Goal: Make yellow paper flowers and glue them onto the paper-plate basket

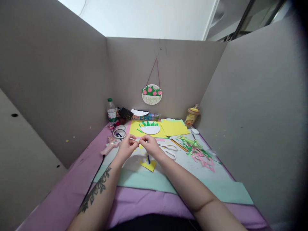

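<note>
L hand point(127, 146): thumb + forefinger pinched tight on one end of a yellow bit point(139, 141); other fingers curled loosely. Forearm has a dark leaf-vine tattoo.
R hand point(149, 144): fingertips closed on the other end of the same bit, knuckles up. A blue pen point(148, 158) sticks down from under the palm; I can't tell how it's gripped.
Yellow bit: tiny, thin, prob. paper; too small for me to read its shape. Held just above the desk, between both hands, centre of view.
Below hands: yellow scrap point(148, 165), flat, roughly square, at the pen tip.
Desk top: mint sheet point(154, 183), smooth, over a purple cloth point(72, 189), slightly creased.
R of hands: scissors point(170, 151) w/ white loop handles, lying flat; pencil point(176, 144), slanted; green + pink paper cuttings point(197, 150), curly heap.
L of hands: pink glue gun point(110, 148); tape roll point(119, 133), round.
Back row: yellow sheets point(174, 127); white oval point(149, 129) w/ green leaf shapes on top; plastic bottle point(111, 111), green cap; yellow-lidded jar point(192, 116).
Walls: grey cardboard point(60, 80), matte, on three sides.
Back wall: oval plaque point(151, 94) on a red string, w/ pink flowers and green leaves.
</note>
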`<action>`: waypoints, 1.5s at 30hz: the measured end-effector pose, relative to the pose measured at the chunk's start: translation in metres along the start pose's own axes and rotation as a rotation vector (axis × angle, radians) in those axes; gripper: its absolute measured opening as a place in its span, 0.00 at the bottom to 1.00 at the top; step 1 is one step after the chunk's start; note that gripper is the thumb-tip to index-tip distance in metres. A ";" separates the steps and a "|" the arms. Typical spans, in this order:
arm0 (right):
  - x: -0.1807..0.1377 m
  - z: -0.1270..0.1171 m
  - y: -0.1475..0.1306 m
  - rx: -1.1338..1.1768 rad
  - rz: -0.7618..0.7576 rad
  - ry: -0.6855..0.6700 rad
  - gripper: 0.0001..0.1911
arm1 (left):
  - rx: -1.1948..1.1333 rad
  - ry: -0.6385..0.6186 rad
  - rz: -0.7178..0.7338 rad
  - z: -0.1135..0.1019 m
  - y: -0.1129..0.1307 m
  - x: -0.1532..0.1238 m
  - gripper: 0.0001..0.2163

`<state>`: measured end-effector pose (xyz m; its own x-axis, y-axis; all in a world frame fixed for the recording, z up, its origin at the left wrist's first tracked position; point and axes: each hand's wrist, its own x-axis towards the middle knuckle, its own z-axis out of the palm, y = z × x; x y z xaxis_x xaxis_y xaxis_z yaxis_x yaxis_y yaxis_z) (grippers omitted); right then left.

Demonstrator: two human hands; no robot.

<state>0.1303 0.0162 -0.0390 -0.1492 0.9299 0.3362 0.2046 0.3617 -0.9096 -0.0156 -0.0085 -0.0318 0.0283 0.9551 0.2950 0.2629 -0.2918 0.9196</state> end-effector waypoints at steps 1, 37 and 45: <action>0.000 0.000 0.000 -0.004 0.004 0.015 0.06 | 0.004 0.007 0.005 0.000 0.000 0.000 0.09; 0.001 0.000 0.002 -0.084 -0.045 0.109 0.11 | -0.001 -0.011 -0.074 -0.001 0.007 0.000 0.11; -0.014 0.002 -0.003 -0.583 -0.402 0.140 0.09 | 0.121 0.024 -0.009 0.003 -0.004 0.001 0.10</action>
<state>0.1299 0.0024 -0.0416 -0.2037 0.7033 0.6811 0.6490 0.6179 -0.4440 -0.0141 -0.0067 -0.0361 0.0024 0.9555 0.2948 0.3772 -0.2739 0.8847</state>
